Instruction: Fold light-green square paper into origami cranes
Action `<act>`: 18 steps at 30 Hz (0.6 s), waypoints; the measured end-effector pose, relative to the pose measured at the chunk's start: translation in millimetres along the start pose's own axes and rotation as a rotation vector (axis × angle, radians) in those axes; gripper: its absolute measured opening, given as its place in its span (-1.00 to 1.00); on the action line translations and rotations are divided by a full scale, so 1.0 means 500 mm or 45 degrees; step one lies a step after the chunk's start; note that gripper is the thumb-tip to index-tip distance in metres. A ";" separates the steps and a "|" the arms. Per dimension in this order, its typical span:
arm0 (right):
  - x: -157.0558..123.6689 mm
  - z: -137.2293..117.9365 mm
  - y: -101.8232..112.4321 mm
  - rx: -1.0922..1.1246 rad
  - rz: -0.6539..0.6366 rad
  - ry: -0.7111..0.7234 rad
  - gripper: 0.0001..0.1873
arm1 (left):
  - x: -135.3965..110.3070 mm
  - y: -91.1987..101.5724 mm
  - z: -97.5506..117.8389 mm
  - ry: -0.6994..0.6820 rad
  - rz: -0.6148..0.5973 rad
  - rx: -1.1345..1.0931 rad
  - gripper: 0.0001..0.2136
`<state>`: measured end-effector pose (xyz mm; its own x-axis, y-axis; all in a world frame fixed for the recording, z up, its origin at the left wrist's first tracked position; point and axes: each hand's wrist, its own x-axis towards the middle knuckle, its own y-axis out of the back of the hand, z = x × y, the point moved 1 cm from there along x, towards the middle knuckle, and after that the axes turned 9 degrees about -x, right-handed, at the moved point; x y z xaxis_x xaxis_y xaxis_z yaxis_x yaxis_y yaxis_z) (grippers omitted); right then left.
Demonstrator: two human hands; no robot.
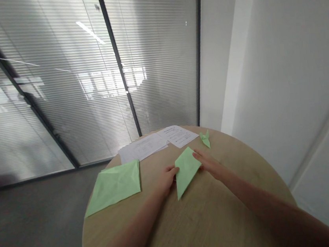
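Observation:
A folded, kite-shaped piece of light green paper (186,170) lies on the round wooden table (211,217). My left hand (167,178) touches its left edge with the fingers curled against the paper. My right hand (209,164) rests flat at its right edge, fingers stretched out on the paper and table. Neither hand lifts the paper.
Flat sheets of green paper (116,184) lie at the table's left side. White printed sheets (157,142) sit at the far edge, with a small folded green paper figure (205,138) beside them. Glass partitions with blinds stand behind; a white wall is on the right.

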<state>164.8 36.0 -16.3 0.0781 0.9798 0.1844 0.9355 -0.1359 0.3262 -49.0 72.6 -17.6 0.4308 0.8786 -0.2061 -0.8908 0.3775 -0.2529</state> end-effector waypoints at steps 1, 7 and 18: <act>-0.004 0.008 -0.004 0.126 0.004 -0.068 -0.39 | 0.001 0.002 -0.002 -0.036 -0.048 0.032 -0.83; -0.055 0.017 -0.003 0.289 -0.088 -0.226 -0.53 | -0.021 0.018 -0.001 -0.050 -0.201 0.214 -0.74; -0.107 -0.020 -0.022 -0.431 -0.007 0.212 -0.84 | -0.051 0.017 0.007 0.139 -0.041 0.367 -0.62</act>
<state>146.7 -16.5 -20.7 -0.0097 0.9471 0.3207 0.7669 -0.1988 0.6102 -68.1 54.4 -11.5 0.4584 0.8341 -0.3069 -0.8741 0.4856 0.0143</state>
